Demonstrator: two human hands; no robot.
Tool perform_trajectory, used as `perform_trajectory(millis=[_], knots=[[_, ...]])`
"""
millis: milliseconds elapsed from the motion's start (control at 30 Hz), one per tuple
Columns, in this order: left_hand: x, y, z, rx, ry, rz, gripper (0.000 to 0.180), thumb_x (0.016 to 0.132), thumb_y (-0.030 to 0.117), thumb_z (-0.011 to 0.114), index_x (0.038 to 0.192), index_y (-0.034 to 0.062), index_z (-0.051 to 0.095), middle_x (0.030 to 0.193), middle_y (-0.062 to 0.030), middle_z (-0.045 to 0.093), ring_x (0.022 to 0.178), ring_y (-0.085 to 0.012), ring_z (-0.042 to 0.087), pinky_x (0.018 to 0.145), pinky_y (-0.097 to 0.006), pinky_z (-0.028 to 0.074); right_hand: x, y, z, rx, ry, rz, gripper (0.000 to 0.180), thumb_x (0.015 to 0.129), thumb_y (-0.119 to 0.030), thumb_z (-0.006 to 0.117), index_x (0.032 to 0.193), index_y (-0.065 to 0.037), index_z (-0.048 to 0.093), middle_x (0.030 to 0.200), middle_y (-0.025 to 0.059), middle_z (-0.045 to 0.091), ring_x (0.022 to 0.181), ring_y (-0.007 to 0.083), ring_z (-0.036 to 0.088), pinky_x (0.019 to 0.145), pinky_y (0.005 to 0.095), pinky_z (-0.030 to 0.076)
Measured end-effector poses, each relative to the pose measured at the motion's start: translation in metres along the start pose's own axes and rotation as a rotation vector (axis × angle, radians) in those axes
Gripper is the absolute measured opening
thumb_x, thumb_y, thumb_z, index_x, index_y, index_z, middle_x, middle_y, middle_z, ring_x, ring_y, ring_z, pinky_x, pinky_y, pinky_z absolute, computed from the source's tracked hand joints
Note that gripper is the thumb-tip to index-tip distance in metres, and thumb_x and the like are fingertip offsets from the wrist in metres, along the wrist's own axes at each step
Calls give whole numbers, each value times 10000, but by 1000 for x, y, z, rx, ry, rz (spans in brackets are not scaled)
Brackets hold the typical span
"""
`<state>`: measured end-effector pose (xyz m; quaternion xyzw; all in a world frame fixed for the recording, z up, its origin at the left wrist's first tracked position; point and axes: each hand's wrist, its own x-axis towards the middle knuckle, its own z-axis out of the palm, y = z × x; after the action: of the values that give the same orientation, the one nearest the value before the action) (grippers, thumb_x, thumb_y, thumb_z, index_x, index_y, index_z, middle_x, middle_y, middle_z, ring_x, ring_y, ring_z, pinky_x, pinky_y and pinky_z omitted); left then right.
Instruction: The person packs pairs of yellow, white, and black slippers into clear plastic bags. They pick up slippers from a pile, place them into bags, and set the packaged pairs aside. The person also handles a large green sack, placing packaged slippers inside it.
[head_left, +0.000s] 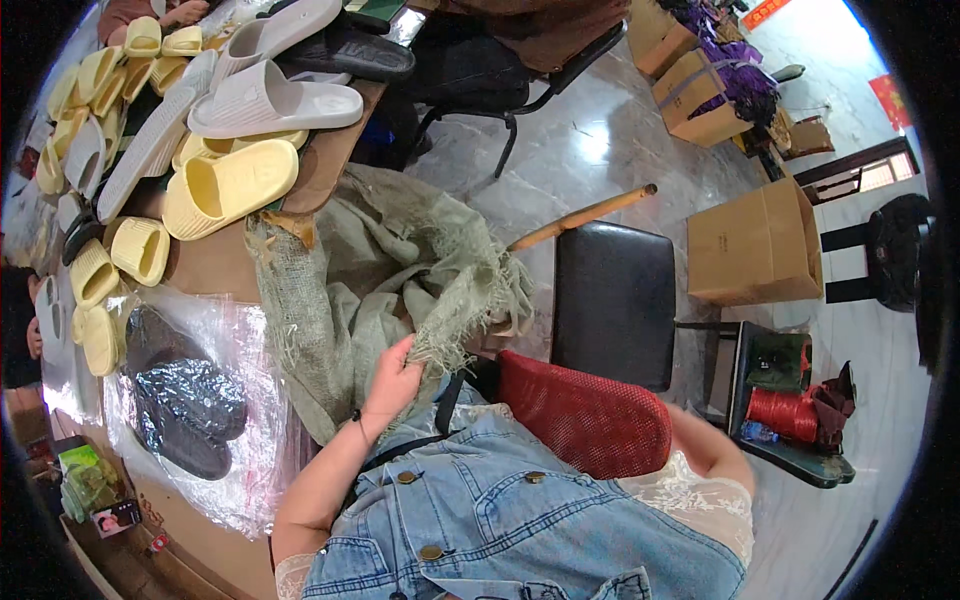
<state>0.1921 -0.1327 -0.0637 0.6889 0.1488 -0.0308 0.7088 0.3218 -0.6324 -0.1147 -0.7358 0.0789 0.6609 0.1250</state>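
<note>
My left hand (393, 382) is closed on the frayed edge of a green-grey woven sack (330, 290). The sack hangs open from the table's edge at its far left side, its cloth loosely folded. Close to my right forearm is a red mesh chair back (585, 415). That forearm passes behind the mesh, so my right hand is hidden. Left of the sack, a pair of dark slippers (190, 415) in clear plastic wrap lies on plastic sheets (265, 500) on the table.
Yellow slippers (232, 190) and grey slippers (275, 105) are heaped at the table's far end. A wooden stick (585, 218) slants beyond the sack, near a black chair seat (613, 305). Cardboard box (750, 243) and a chair bearing red twine (782, 413) stand right. Other people's hands show at left.
</note>
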Motion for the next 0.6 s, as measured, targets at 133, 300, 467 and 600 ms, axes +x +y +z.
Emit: perform_trajectory(millis=[133,300,467,600], knots=[[-9,4,3,-16,5,-42,319,902,16,509,1202,-19,613,1079,-27,680,995,-101,582,891,-255,457,23,-85,56,155,198,-331,600,858,-654,575,1145,-134,661,907,76,701,824,209,679,713,389,557],[-8,3,3,53,30,31,329,895,26,492,1201,-33,598,1093,-103,696,1004,-163,620,903,-301,470,72,-177,87,343,282,-514,547,867,-597,602,1151,-132,654,919,68,702,829,196,677,719,370,555],[5,32,7,21,149,124,405,919,43,489,1315,-37,529,1213,-190,653,1148,-264,613,996,-315,438,64,-175,68,213,293,-638,497,876,-540,629,1156,-130,648,931,60,702,835,183,674,725,351,553],[23,31,13,-23,146,192,452,959,13,439,1409,-31,447,1310,-105,613,1206,-158,537,1051,-283,382,30,-112,39,34,306,-664,460,883,-495,650,1161,-128,643,941,54,703,840,173,672,730,337,551]])
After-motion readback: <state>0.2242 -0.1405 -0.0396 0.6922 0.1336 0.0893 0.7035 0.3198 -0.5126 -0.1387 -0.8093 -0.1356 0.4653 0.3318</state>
